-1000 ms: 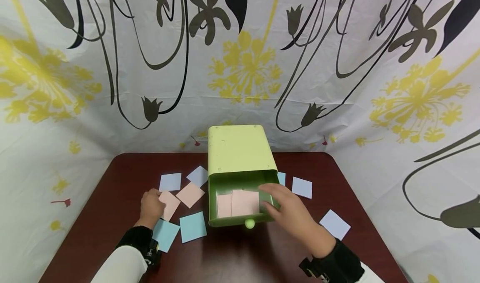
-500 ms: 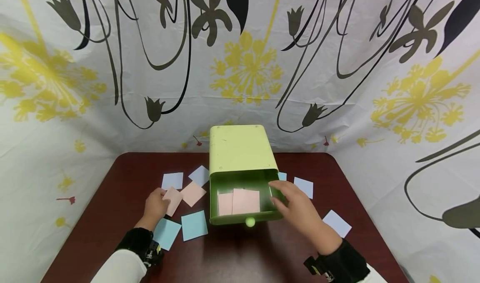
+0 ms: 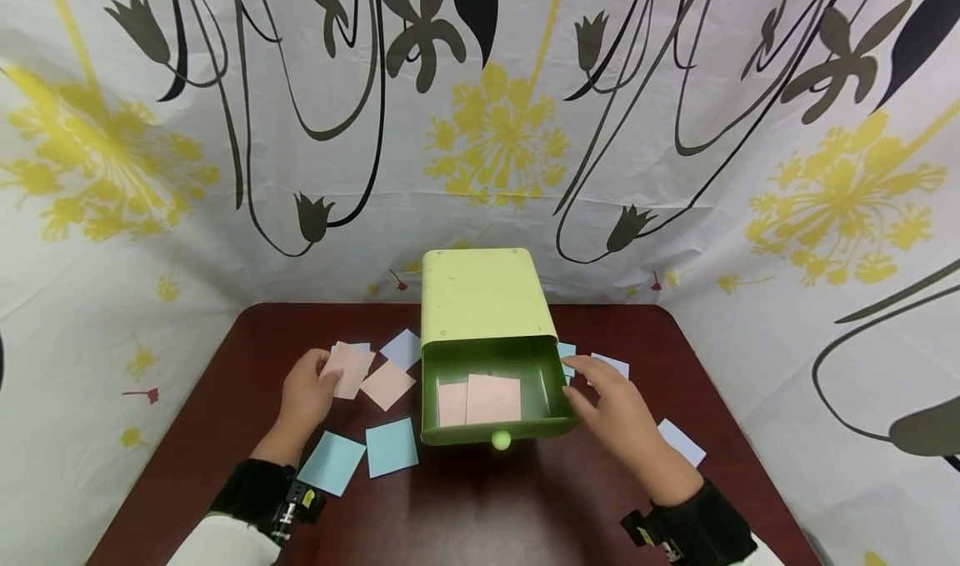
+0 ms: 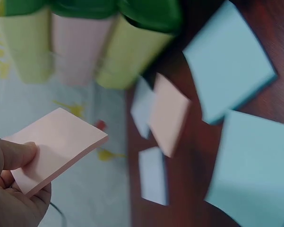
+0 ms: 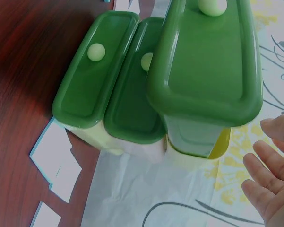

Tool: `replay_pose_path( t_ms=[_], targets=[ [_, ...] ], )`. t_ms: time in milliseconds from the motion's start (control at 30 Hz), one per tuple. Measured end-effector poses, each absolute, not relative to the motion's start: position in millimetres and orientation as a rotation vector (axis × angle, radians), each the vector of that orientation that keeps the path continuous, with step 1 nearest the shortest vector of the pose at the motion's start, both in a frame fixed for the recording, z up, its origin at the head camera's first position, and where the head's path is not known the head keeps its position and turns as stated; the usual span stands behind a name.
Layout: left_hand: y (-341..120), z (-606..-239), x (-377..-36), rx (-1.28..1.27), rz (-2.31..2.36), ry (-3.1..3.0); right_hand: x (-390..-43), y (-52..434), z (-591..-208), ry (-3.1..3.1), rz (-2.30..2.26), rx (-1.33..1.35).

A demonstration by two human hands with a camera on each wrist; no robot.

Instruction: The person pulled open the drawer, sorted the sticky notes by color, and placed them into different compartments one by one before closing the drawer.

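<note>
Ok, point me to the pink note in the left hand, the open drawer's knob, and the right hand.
pink note (image 4: pixel 56 142), left wrist view, middle of its face.
drawer knob (image 3: pixel 501 441), head view, centre of the round knob.
right hand (image 3: pixel 622 420), head view, back of the hand.

Blue paper squares lie on the dark table.

White sleeves, black wrist straps, bare hands.

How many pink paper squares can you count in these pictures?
4: two in the open drawer, one on the table, one pinched in the left hand. Others may be hidden.
</note>
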State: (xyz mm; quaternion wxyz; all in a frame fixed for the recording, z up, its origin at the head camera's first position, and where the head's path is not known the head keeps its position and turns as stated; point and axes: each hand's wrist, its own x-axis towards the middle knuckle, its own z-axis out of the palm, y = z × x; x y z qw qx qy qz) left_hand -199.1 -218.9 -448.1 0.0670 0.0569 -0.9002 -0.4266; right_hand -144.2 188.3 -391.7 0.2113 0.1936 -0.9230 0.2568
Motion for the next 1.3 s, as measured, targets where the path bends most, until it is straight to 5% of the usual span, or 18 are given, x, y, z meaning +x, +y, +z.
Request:
replay_pose_path(
  t_ms=[633,1300],
  targets=[
    [-140.8,-366.3,-171.1,-0.145,-1.435,-2.571,-135.7,224.9,-391.6,-2.574,0.748,0.381],
    [-68.6,-382.2,-172.0,-0.480,-1.418,-2.722,-120.2,252.0,-395.5,-2.618,0.763,0.226]
  ],
)
